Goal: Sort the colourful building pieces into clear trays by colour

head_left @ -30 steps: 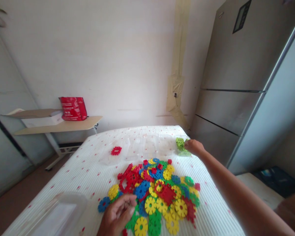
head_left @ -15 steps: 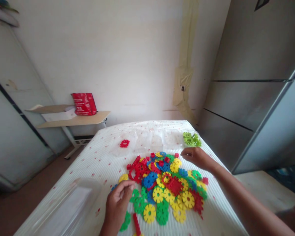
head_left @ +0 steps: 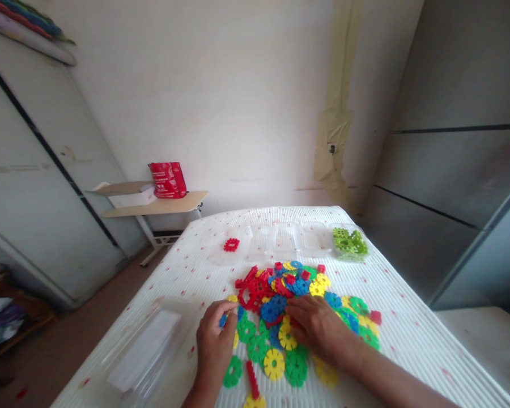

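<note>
A heap of flat plastic building pieces (head_left: 274, 364) lies on the bed, with notched discs in yellow, green and blue. Red square frames (head_left: 259, 288) and small red cubes (head_left: 375, 317) are among them. My left hand (head_left: 216, 334) is at the heap's left edge, fingers curled and thumb close to the index finger; whatever may be between them is hidden. A blue disc shows beside its fingertips. My right hand (head_left: 317, 326) lies over the middle of the heap, fingers bent down among blue, yellow and red pieces. Its fingertips are partly covered.
Behind the heap stands a row of clear plastic trays (head_left: 284, 241). One red frame (head_left: 232, 245) sits at its left end, light-green pieces (head_left: 351, 242) at its right end. A clear lidded box (head_left: 153, 345) with white paper lies left. A side table (head_left: 174, 205) carries a red bag (head_left: 168, 180).
My right hand has moved from beside the green pieces' tray down and left onto the heap. My left hand stays at the heap's left edge. The view has turned slightly left.
</note>
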`<state>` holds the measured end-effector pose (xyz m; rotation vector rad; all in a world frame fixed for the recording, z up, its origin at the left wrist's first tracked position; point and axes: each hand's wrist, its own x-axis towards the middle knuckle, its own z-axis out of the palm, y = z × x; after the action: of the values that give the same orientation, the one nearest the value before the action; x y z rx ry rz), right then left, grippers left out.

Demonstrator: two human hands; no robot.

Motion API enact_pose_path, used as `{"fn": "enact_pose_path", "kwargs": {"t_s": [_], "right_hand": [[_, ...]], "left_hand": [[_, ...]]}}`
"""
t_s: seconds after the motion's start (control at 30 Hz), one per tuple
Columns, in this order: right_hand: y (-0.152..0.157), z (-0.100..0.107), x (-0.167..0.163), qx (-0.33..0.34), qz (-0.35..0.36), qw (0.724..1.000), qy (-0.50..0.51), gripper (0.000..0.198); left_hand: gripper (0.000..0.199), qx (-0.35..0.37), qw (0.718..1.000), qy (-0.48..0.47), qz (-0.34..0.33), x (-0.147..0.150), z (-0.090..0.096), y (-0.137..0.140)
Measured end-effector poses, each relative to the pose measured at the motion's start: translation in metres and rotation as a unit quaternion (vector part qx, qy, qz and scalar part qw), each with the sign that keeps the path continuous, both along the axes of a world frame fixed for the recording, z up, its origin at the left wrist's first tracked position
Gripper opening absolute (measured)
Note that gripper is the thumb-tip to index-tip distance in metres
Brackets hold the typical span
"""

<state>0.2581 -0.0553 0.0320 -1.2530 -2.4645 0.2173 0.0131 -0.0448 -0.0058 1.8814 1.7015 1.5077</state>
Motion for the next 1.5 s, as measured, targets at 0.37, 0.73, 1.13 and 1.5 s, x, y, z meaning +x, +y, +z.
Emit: {"fn": "enact_pose_path", "kwargs": {"t_s": [0.37, 0.73, 1.13, 1.5], "right_hand": [[-0.027, -0.024, -0.056, -0.073, 0.119, 0.990, 0.018, 0.058], [0.013, 0.000, -0.014, 0.042, -0.029, 0.998, 0.025, 0.028], [0.042, -0.002, -0.026, 0.025, -0.137, 0.984, -0.109, 0.021], [0.006, 0.000, -0.071, 0.044, 0.039, 0.998, 0.014, 0.020]], "left_hand": [[0.022, -0.037, 0.999, 0.001, 0.009, 0.000, -0.001, 0.006], [0.023, -0.046, 0.998, 0.042, 0.019, -0.003, -0.008, 0.008], [0.029, -0.080, 0.983, 0.163, 0.018, 0.005, -0.016, 0.007], [0.039, -0.074, 0.997, 0.005, -0.002, 0.002, -0.019, 0.013]]}}
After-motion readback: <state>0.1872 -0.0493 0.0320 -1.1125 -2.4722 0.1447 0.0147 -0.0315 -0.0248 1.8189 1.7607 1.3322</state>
